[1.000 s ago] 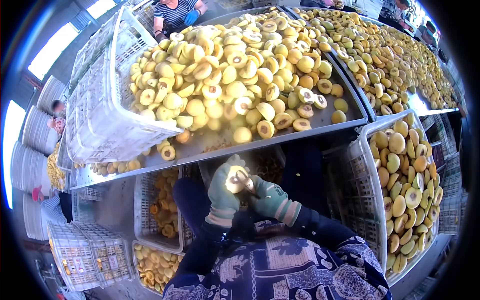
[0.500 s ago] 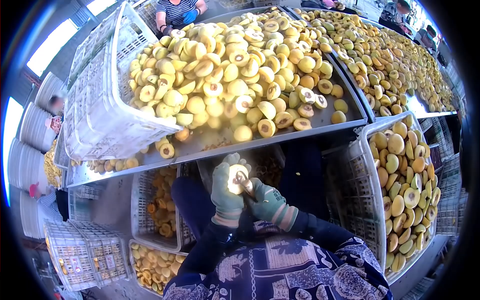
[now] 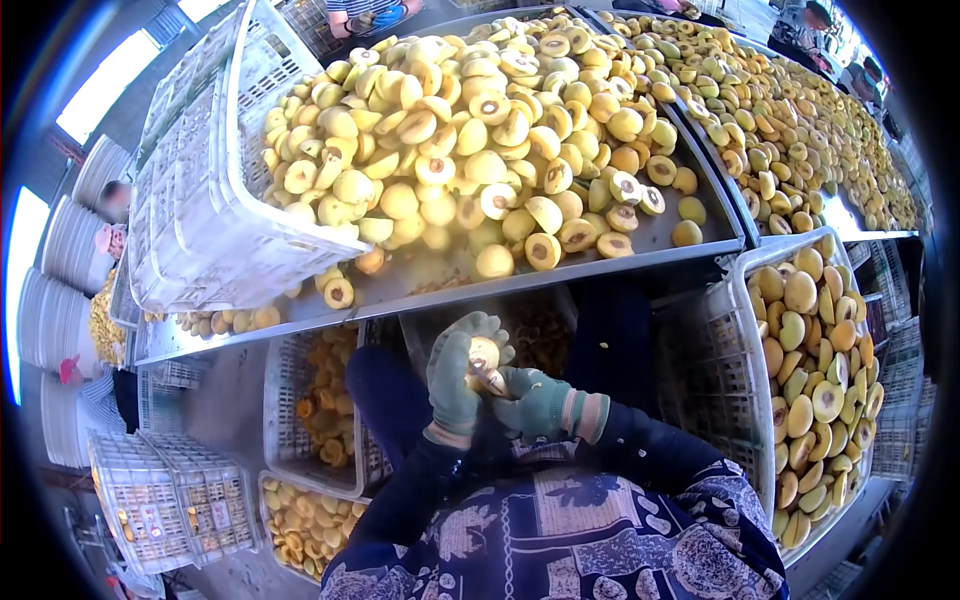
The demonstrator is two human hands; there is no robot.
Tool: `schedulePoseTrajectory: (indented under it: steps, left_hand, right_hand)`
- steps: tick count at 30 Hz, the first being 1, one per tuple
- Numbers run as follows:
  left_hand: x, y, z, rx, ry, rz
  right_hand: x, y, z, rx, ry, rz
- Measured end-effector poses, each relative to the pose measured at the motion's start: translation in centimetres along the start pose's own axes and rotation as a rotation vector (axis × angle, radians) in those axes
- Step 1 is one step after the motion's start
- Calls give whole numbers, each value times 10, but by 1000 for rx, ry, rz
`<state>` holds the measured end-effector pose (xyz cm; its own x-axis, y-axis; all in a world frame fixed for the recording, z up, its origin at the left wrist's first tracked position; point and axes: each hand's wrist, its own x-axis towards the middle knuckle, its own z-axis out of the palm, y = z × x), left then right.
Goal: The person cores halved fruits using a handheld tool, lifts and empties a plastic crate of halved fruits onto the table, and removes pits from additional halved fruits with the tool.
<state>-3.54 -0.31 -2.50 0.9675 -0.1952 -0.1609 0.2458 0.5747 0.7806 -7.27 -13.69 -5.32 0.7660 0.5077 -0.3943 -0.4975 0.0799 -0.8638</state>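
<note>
The left hand [image 3: 455, 388] cupped a pale fruit half [image 3: 483, 352], its grip partly curled and firm around it. The right hand [image 3: 535, 402] met the fruit at five o'clock; how far its grip was closed, or on what, I couldn't tell. The desk [image 3: 560, 278] lay at twelve. The fruit seemed light, soft and bruisable, probably slippery where cut, best held by its rounded back.

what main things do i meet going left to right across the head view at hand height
Stacked white containers, smaller fruit crate, dark trouser leg, left hand holding a cut fruit, right hand, large fruit crate.
</note>
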Motion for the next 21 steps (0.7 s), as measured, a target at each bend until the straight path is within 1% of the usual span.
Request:
schedulePoseTrajectory:
  steps: [1, 2, 3, 6, 9, 11, 12, 14, 15, 17, 18, 20, 21]
  left_hand:
    - [1, 2, -1, 3, 4, -42]
    - [2, 4, -2, 7, 8, -84]
    - [3, 5, -1, 22, 15, -83]
    - [1, 11, 3, 66, 46, -77]
    - [2, 11, 3, 82, 62, -87]
    - [2, 10, -1, 54, 80, -107]
    - [0, 11, 1, 65, 96, -88]
    - [-3, 14, 10, 89, 123, -47]
    - [-3, 13, 10, 84, 124, -57]
    - [-2, 14, 9, 78, 126, -75]
    - [0, 13, 6, 69, 110, -116]
    - [3, 9, -5, 46, 80, -205]
    - [6, 6, -4, -10, 100, -186]
  right_hand:
    - [2, 2, -3, 87, -56, 54]
    - [-7, -16, 0, 114, -84, 116]
    - [-14, -31, 2, 142, -112, 179]
    - [-24, -55, 5, 245, -103, 242]
    - [-29, -84, 18, -133, 47, 312]
    - [-21, -61, 12, 94, -26, 269]
    - [-19, -50, 10, 210, -67, 250]
    - [-21, -55, 1, 301, -207, 310]
    - [-22, -57, -1, 346, -277, 341]
    - [-25, -55, 5, 229, -169, 292]
    - [-25, -56, 7, 170, -111, 261]
    - [-27, -64, 7, -14, -83, 331]
    - [-26, -68, 6, -108, -68, 363]
